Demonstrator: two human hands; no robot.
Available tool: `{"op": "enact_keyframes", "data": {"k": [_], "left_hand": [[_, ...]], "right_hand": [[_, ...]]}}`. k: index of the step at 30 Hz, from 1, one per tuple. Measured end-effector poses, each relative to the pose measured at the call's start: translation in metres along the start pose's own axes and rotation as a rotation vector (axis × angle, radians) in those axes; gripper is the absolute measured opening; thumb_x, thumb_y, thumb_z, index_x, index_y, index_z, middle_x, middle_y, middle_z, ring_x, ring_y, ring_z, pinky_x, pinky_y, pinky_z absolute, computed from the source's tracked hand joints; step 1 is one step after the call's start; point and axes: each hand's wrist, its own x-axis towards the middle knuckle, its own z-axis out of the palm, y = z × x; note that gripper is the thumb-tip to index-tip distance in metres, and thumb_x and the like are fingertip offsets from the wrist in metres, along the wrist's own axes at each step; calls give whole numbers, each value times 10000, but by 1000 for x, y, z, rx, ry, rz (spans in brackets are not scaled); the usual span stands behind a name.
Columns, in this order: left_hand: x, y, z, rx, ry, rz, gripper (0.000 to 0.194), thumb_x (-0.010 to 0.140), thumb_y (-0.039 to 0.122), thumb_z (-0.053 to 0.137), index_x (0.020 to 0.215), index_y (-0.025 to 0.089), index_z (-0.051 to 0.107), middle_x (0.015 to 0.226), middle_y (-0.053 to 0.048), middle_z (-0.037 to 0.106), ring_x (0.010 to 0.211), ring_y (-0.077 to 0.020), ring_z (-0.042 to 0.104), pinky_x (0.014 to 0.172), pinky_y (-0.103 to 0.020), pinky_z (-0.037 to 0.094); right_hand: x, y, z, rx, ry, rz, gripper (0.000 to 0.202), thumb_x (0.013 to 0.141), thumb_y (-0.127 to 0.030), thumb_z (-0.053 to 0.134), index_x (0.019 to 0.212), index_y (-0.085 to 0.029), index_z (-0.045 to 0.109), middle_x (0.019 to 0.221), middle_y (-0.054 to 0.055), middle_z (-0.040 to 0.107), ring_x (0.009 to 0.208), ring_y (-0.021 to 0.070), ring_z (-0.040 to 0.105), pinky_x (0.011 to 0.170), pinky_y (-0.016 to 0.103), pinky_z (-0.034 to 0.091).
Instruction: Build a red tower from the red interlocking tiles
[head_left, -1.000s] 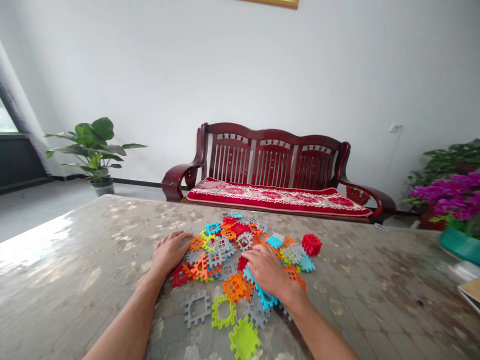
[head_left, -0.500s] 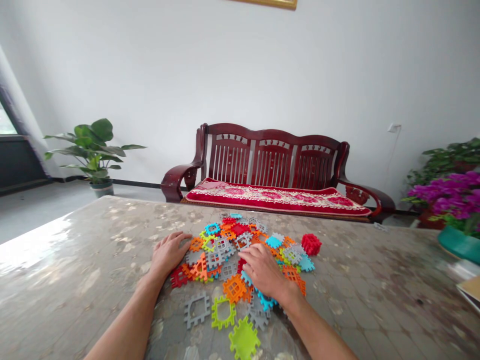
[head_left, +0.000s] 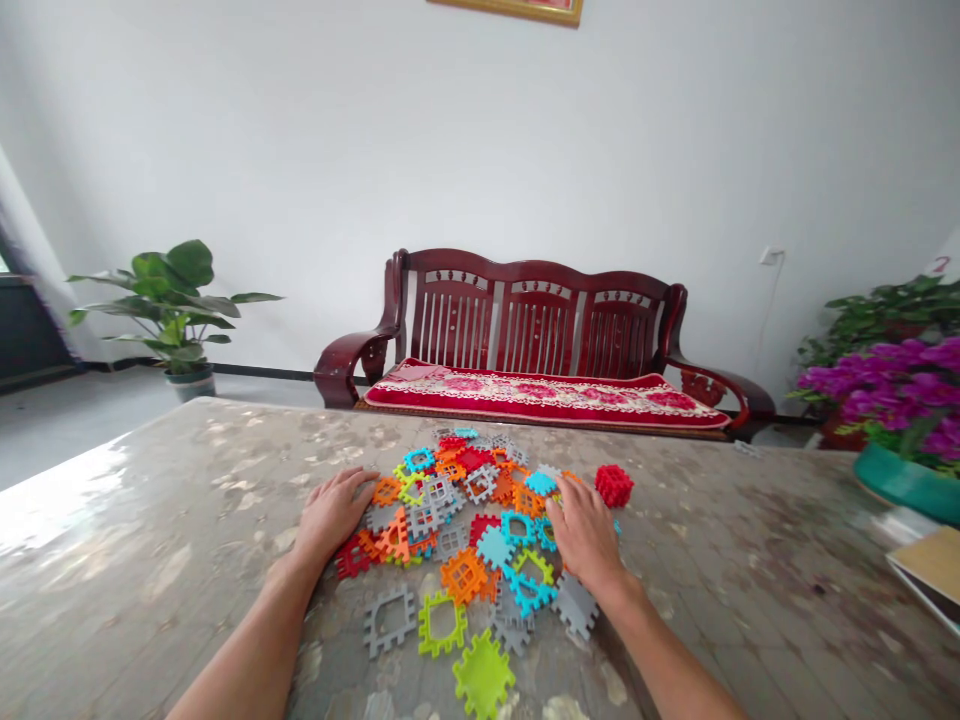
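Flat notched plastic pieces in orange, blue, grey, red and green lie in a loose pile on the table (head_left: 225,480). My left hand (head_left: 335,510) rests at the pile's left edge, fingers spread and nothing held, beside an orange piece (head_left: 386,491). On the pile's right side is my right hand (head_left: 586,525), palm down with fingers apart, covering some pieces. A red cube (head_left: 614,486) built of such pieces stands just beyond it. Nearest the front lie a solid green piece (head_left: 484,676), a green frame (head_left: 442,623) and a grey frame (head_left: 389,620).
A dark red wooden bench (head_left: 536,310) with a patterned red cover (head_left: 547,393) stands behind the table. Purple flowers in a teal pot (head_left: 904,480) and a box-like item (head_left: 930,565) are at the right. A potted plant (head_left: 187,300) stands at the back left.
My right hand has moved right, from the middle of the pile to its right side, uncovering blue and green pieces. My left hand stays at the left edge. The view has shifted slightly.
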Motion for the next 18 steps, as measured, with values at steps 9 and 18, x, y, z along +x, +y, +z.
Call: {"op": "enact_keyframes", "data": {"k": [9, 18], "left_hand": [[2, 28, 9, -184, -62, 137, 551, 941, 449, 256, 1255, 221, 646, 1323, -56, 654, 1248, -215, 572, 1097, -353, 386], [-3, 40, 3, -450, -115, 116, 631, 927, 516, 237, 1315, 178, 603, 1382, -76, 614, 1292, -222, 539, 1140, -387, 361]], "right_hand": [[-10, 0, 34, 38, -13, 30, 457, 941, -367, 425, 1331, -180, 573, 1398, 138, 557, 1319, 294, 467, 1108, 495, 357], [19, 5, 30, 164, 9, 6, 457, 969, -349, 340, 1298, -161, 595, 1361, 144, 587, 1302, 262, 491, 1109, 472, 363]]}}
